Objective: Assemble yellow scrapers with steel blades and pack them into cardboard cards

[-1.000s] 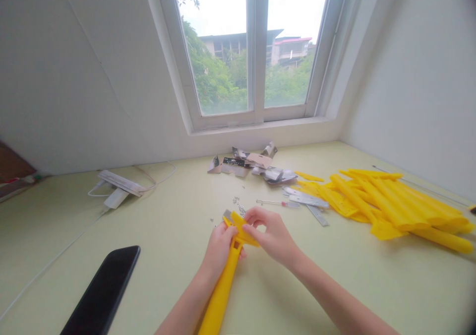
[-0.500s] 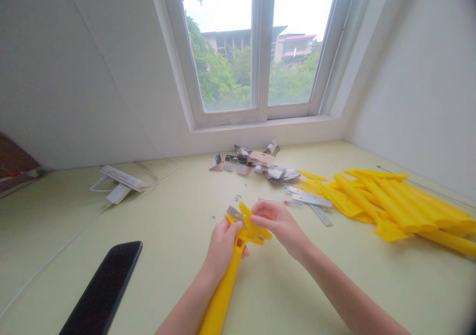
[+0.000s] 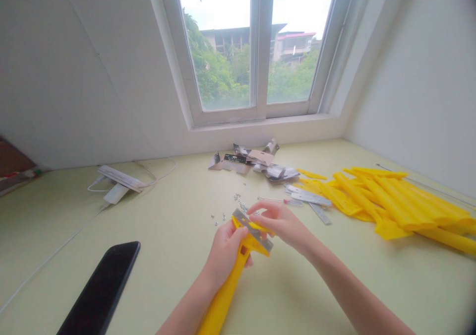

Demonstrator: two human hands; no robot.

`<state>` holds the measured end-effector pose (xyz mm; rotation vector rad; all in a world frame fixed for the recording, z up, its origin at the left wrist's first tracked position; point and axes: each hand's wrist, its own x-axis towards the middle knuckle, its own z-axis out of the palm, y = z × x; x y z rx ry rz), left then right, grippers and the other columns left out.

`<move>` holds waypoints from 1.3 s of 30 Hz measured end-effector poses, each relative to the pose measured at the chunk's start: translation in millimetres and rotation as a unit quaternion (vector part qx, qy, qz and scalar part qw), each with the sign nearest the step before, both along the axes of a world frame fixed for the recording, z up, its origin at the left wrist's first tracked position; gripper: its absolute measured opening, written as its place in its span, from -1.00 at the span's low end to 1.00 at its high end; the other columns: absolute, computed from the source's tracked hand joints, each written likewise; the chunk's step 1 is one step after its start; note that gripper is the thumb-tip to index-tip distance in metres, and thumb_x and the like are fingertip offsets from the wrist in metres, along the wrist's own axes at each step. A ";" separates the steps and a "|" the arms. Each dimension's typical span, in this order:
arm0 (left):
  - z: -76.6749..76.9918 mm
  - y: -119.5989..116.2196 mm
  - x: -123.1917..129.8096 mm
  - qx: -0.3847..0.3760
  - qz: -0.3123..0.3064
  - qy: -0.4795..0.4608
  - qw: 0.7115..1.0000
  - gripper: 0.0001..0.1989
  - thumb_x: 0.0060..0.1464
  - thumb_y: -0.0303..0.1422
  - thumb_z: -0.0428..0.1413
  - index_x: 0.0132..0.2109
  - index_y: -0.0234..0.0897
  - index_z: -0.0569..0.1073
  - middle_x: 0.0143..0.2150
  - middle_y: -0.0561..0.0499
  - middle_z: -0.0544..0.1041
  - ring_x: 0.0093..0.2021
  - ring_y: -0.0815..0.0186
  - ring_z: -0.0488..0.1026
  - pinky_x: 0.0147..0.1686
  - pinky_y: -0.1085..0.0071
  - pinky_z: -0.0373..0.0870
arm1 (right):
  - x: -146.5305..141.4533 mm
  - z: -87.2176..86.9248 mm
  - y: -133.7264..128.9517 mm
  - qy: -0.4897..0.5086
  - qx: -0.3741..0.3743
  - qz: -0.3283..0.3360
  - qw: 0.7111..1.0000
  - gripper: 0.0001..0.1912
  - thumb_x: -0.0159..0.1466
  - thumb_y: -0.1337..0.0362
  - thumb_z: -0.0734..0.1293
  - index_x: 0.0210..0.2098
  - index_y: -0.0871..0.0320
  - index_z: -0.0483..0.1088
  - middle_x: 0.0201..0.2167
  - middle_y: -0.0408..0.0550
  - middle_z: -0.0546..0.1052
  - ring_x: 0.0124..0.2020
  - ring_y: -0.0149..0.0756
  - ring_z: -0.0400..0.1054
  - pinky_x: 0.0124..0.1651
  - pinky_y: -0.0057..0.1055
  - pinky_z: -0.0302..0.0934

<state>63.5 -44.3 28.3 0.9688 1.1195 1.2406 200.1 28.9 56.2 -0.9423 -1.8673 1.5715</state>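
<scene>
My left hand (image 3: 225,243) is closed around the neck of a yellow plastic scraper handle (image 3: 223,302), its thumb on the wide head. A grey metal plate (image 3: 243,220) lies across that head, slanting down to the right. Between the fingers and thumb of my right hand (image 3: 278,221) is a yellow plastic cover plate (image 3: 257,226), held at the far side of the metal plate and partly hidden by it. Small screws and nuts (image 3: 238,197) are scattered on the table just beyond my hands. A thin screwdriver (image 3: 273,200) with a red part lies behind my right hand.
Yellow handles and flat yellow parts (image 3: 401,201) are piled at the right, beside loose metal plates (image 3: 308,196). Torn packaging (image 3: 260,161) lies below the window. A black phone (image 3: 102,285) and a white power strip (image 3: 121,177) with cables occupy the left.
The right hand has lowered the yellow cover plate from in front of the head to behind the metal plate. The metal plate now shows fully, and the head has shifted slightly right.
</scene>
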 end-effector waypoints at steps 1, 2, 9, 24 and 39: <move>1.2 -0.7 0.8 0.007 -0.014 -0.002 1.000 -0.82 0.03 -0.38 -0.10 -0.30 -0.36 0.35 -0.45 0.00 0.42 -0.67 0.49 0.23 -0.69 0.51 0.23 | 0.0 -0.5 -0.5 -0.008 -0.001 0.011 1.000 -0.78 0.09 0.16 0.26 -0.41 0.19 0.40 -0.65 -0.19 0.36 -0.58 -0.44 0.27 -0.52 -0.53 0.10; 2.0 -1.3 1.6 0.013 -0.025 -0.003 1.000 -0.82 0.03 -0.39 -0.10 -0.29 -0.36 0.36 -0.41 -0.03 0.44 -0.64 0.50 0.23 -0.68 0.51 0.24 | 0.3 -1.0 -0.7 -0.015 -0.003 0.016 1.000 -0.78 0.08 0.16 0.27 -0.43 0.20 0.40 -0.63 -0.17 0.37 -0.57 -0.44 0.28 -0.51 -0.53 0.13; -0.8 -2.7 5.3 0.003 -0.054 0.016 0.998 -0.79 0.01 -0.35 -0.07 -0.27 -0.36 0.39 -0.45 -0.03 0.43 -0.61 0.47 0.21 -0.69 0.51 0.27 | 3.5 0.2 -1.6 -0.064 0.013 0.037 0.997 -0.80 0.08 0.19 0.27 -0.50 0.21 0.40 -0.69 -0.20 0.32 -0.64 -0.50 0.20 -0.61 -0.60 0.07; -5.4 -2.1 3.2 0.006 -0.029 0.046 0.998 -0.72 0.05 -0.20 -0.06 -0.36 -0.36 0.35 -0.58 0.06 0.31 -0.62 0.44 0.22 -0.66 0.45 0.31 | 1.9 -4.8 -3.5 -0.049 0.019 0.027 0.998 -0.80 0.07 0.19 0.25 -0.51 0.22 0.39 -0.68 -0.21 0.27 -0.62 -0.51 0.15 -0.62 -0.60 0.02; -3.9 -4.7 3.7 0.022 0.004 0.041 0.999 -0.74 0.05 -0.25 -0.06 -0.46 -0.35 0.33 -0.64 0.08 0.31 -0.66 0.45 0.23 -0.65 0.50 0.22 | 7.9 -0.6 -3.0 -0.064 -0.013 0.078 0.995 -0.81 0.06 0.21 0.26 -0.57 0.21 0.32 -0.72 -0.27 0.15 -0.67 -0.56 0.00 -0.65 -0.60 -0.13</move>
